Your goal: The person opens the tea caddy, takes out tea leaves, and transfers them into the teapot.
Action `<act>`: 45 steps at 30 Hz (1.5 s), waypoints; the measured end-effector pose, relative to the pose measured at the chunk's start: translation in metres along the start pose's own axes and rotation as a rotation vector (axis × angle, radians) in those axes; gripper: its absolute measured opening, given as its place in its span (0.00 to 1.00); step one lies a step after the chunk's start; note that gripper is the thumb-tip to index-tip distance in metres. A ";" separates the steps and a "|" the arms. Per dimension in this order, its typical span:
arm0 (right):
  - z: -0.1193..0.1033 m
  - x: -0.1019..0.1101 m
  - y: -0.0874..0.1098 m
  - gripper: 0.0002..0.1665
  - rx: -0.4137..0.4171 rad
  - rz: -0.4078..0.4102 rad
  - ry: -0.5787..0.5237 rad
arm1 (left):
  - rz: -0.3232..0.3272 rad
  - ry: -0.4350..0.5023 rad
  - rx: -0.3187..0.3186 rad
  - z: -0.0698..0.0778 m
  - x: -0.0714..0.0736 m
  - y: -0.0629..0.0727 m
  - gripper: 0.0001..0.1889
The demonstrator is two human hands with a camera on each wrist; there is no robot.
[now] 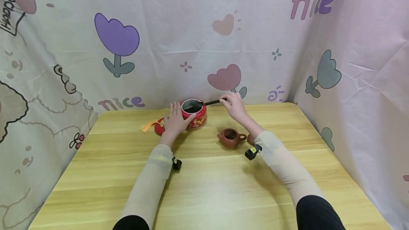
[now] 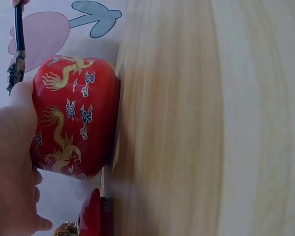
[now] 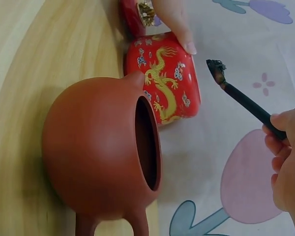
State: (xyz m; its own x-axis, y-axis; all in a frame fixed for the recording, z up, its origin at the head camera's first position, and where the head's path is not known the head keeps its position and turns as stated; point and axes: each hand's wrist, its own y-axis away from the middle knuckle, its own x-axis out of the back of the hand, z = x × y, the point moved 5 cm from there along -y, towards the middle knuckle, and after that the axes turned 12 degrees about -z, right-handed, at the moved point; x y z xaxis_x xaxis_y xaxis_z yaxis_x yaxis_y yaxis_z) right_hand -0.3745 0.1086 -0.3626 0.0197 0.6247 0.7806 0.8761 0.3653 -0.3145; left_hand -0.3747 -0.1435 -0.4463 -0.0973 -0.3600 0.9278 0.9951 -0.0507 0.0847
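Note:
A red jar [image 1: 198, 119] with gold dragons stands uncovered near the table's back edge. Dark loose tea leaves [image 1: 193, 108] show inside its white rim. My left hand [image 1: 175, 120] rests against its left side, fingers straight, with the thumb along the front near the rim. Right of the jar, my right hand [image 1: 234, 107] pinches the handle of a dark, slim tea scoop [image 3: 248, 104]. Dark leaves cling to the scoop's tip, which is over the jar's mouth in the head view. Below my right forearm sits a brown clay teapot [image 1: 230, 138], uncovered, its spout pointing left.
Left of the jar lies its red lid [image 1: 158, 127] with an orange tassel [image 1: 147, 126]. A small brown lid [image 1: 250, 139] is partly hidden by the right wrist, beside the teapot handle. A printed cloth [image 1: 179, 38] hangs behind the wooden table [image 1: 204, 194].

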 end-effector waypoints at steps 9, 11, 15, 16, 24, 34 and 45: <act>0.004 0.011 0.016 0.14 0.004 0.002 -0.064 | 0.012 -0.003 -0.002 -0.002 0.000 -0.002 0.58; 0.006 0.013 0.021 0.14 0.000 0.000 -0.083 | 0.010 0.004 -0.002 -0.003 0.000 -0.002 0.58; 0.012 0.016 0.032 0.14 -0.012 0.010 -0.107 | 0.001 0.007 0.004 -0.004 -0.002 -0.001 0.59; 0.013 0.016 0.034 0.14 -0.014 0.015 -0.112 | 0.000 0.004 0.006 -0.004 -0.002 -0.001 0.59; 0.022 0.020 0.053 0.15 -0.019 0.031 -0.103 | -0.005 -0.006 0.014 -0.003 -0.003 0.001 0.58; 0.028 0.027 0.079 0.15 -0.041 0.076 -0.133 | 0.003 0.003 0.002 -0.001 -0.003 0.003 0.58; 0.034 0.035 0.104 0.13 -0.072 0.119 -0.141 | 0.009 0.014 -0.010 0.002 0.002 0.004 0.57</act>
State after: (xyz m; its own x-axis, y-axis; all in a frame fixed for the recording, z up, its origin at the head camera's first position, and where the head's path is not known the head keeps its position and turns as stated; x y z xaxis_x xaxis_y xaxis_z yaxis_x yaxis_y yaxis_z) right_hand -0.2993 0.1919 -0.3858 0.0620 0.7531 0.6550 0.9039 0.2359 -0.3568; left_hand -0.3708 -0.1427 -0.4435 -0.0886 -0.3733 0.9235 0.9957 -0.0568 0.0726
